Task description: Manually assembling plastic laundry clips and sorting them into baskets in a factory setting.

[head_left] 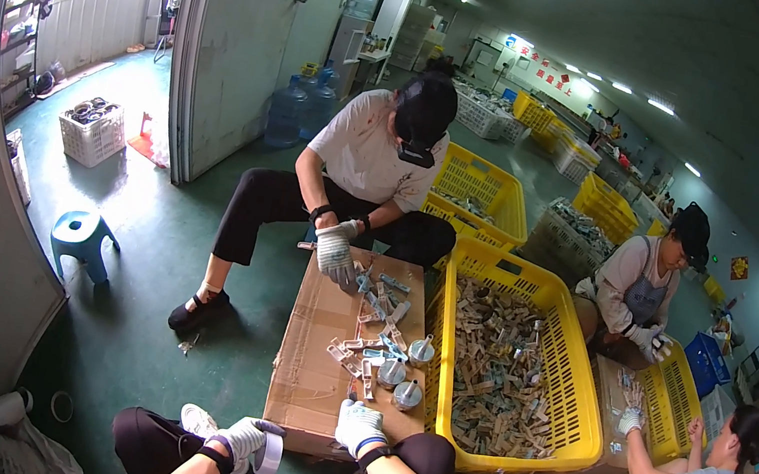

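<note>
My left hand [243,440], in a striped knit glove, is closed on a roll of tape [269,454] that looks white, just off the near edge of a cardboard box [311,367]. Over the box's near right part, my right hand [358,425], gloved too, has its fingers curled downward. What it holds, if anything, is too small to make out. Beyond it lie several pink, white and blue clips [365,348] resembling clothes pegs. Three clear round containers with upright stems [392,372] stand beside these clips.
Right of the box is a yellow crate [574,398] full of clips. Across the box sits a co-worker [370,149], gloved hands over the clips. Two more people [640,283] work at the right. A blue stool [82,241] stands left, near an open doorway.
</note>
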`<state>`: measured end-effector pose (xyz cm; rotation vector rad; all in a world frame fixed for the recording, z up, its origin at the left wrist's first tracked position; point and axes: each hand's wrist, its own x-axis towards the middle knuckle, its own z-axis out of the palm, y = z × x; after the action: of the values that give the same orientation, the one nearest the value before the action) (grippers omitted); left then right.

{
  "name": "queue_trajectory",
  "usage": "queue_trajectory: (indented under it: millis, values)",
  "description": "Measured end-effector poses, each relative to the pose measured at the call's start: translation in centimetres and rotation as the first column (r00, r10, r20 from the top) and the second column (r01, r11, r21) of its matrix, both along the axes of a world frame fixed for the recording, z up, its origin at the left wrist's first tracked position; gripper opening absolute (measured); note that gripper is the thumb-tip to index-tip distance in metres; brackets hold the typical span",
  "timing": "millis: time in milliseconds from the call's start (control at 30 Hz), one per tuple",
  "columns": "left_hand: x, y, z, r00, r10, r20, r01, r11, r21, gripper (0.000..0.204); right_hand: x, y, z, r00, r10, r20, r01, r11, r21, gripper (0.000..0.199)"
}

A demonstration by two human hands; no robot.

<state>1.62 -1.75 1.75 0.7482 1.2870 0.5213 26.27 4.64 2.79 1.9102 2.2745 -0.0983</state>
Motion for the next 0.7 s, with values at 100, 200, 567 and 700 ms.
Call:
queue_trajectory:
  millis: [100, 200, 567, 700]
  values:
    - [-0.2, -0.1, -0.6, 1.000, -0.011, -0.011, 0.012, 0.999, 0.046, 0.026, -0.1, 0.0, -0.4, 1.000, 0.000, -0.008, 0.000, 1.000, 0.002, 0.027]
    - [0.0, 0.1, -0.6, 1.000, -0.015, -0.008, 0.016, 0.999, 0.036, 0.026, -0.1, -0.1, -0.2, 1.000, -0.004, -0.005, 0.004, 1.000, 0.004, 0.026]
    - [0.3, -0.1, 0.8, 1.000, 0.019, 0.022, -0.019, 1.000, -0.015, 0.027, -0.3, -0.4, 0.4, 0.999, 0.012, 0.039, -0.013, 0.999, 0.033, 0.027]
    - [-0.1, 0.0, -0.4, 1.000, -0.015, 0.008, 0.014, 0.999, 0.039, 0.028, -0.4, -0.5, 0.4, 0.999, 0.027, 0.041, -0.028, 0.999, 0.036, 0.027]
